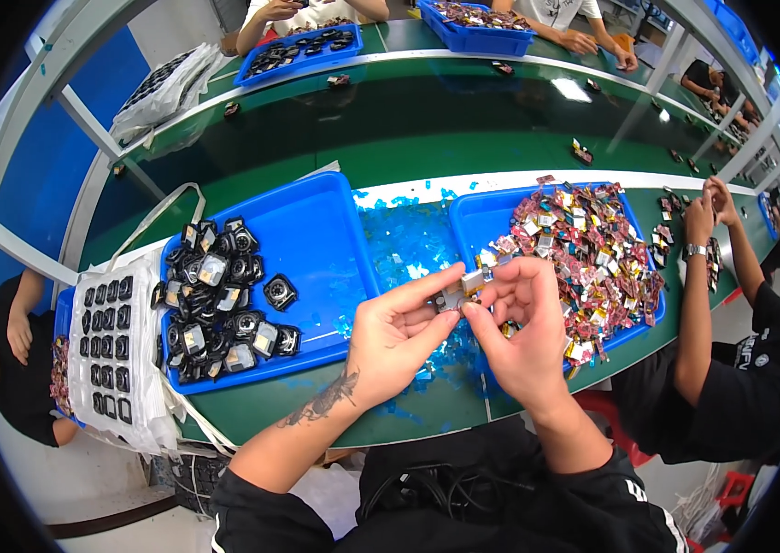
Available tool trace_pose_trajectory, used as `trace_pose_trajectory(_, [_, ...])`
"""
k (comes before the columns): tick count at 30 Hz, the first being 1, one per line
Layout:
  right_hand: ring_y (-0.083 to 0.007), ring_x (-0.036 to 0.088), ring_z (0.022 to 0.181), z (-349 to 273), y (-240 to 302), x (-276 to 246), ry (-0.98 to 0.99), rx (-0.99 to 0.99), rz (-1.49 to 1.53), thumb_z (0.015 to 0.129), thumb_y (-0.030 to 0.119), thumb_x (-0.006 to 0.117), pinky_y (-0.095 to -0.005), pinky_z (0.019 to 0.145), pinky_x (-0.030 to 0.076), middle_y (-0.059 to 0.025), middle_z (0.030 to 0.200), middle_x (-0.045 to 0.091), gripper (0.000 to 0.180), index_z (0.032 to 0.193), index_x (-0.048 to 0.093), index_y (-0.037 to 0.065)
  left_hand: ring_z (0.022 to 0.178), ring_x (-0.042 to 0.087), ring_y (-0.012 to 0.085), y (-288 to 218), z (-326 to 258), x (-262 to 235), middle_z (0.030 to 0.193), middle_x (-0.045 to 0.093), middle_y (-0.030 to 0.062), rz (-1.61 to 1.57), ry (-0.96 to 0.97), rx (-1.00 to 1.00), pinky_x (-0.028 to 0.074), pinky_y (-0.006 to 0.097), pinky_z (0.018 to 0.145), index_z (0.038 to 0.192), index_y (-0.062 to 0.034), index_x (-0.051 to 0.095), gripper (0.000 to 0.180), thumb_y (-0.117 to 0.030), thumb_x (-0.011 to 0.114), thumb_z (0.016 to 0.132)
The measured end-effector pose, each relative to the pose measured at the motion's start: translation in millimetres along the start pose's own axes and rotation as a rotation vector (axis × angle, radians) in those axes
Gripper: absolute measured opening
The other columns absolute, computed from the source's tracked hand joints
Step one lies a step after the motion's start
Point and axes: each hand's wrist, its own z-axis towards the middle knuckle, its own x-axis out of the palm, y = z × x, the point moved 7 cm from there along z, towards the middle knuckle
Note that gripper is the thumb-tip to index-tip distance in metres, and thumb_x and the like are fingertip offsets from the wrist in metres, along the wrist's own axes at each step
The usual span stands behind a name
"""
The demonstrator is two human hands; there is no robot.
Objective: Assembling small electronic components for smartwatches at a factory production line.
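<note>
My left hand (pixel 396 336) is closed, its thumb and fingers pinching a small dark and grey casing (pixel 448 300). Opposite it, my right hand (pixel 530 336) grips a small silver and yellow electronic module (pixel 473 282) against that casing. The fingers hide most of both parts, so how they join cannot be made out. To the left, a blue tray (pixel 321 212) bears a heap of black watch-like casings (pixel 215 276), and one casing (pixel 280 291) lies apart. Beside my right hand, another blue tray (pixel 475 217) is piled with small red, yellow and silver electronic modules (pixel 592 249).
Blue film scraps (pixel 408 244) litter the green bench between the trays. A white tray of casings (pixel 113 341) stands at far left. Beyond a white rail, a green conveyor (pixel 390 129) carries scattered modules. Co-workers sit across, at left and at right (pixel 731 369).
</note>
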Motion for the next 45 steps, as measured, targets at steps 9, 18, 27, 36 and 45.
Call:
trace_pose_trajectory(9, [-0.0104,0.059,0.080,15,1,21,0.193,0.134,0.135,0.081,-0.004,0.067,-0.0245,0.071,0.055,-0.0067,0.094,0.061,0.043,0.118,0.047,0.001,0.106,0.064,0.0230,-21,-1,-18,0.121,0.061,0.0179,0.007,-0.135,0.037,0.052,0.032,0.092,0.137,-0.0025,0.044,0.056,0.004,0.064,0.086])
trace_pose_trajectory(18, [-0.0147,0.065,0.074,214,-67,54,0.358,0.196,-0.354,0.068,0.003,0.081,-0.0293,0.061,0.052,-0.0113,0.081,0.067,0.053,0.112,0.052,0.000,0.101,0.061,0.0319,-66,-33,-153,0.100,0.066,0.0136,1.777,-0.258,-0.291,0.047,0.043,0.088,0.109,-0.0054,0.056,0.049,-0.027,0.079,0.071])
trace_pose_trajectory(27, [-0.0333,0.064,0.096,232,-109,24,0.011,0.114,-0.737,0.070,0.027,0.083,-0.0396,0.087,0.050,-0.0199,0.110,0.061,0.048,0.107,0.062,0.005,0.100,0.063,0.0317,-50,-7,-139,0.100,0.066,0.0130,1.609,-0.189,-0.328,0.050,0.042,0.087,0.114,-0.0095,0.058,0.044,-0.027,0.074,0.077])
trace_pose_trajectory(36, [-0.0132,0.063,0.068,69,-1,88,0.711,0.350,0.253,0.100,0.031,0.049,-0.0263,0.061,0.054,-0.0078,0.083,0.065,0.032,0.107,0.056,0.000,0.065,0.064,0.0219,-71,2,-38,0.075,0.061,0.0069,1.311,-0.230,0.715,0.050,0.031,0.055,0.092,-0.0035,0.070,0.021,0.000,0.074,0.072])
trace_pose_trajectory(45, [-0.0390,0.062,0.088,52,34,25,0.773,-0.258,-0.458,0.097,0.029,0.050,-0.0475,0.080,0.049,-0.0198,0.090,0.064,0.033,0.104,0.065,0.001,0.079,0.068,0.0205,2,13,-48,0.102,0.062,0.0129,0.066,-0.212,0.092,0.059,0.029,0.066,0.101,0.0026,0.058,0.016,0.002,0.064,0.087])
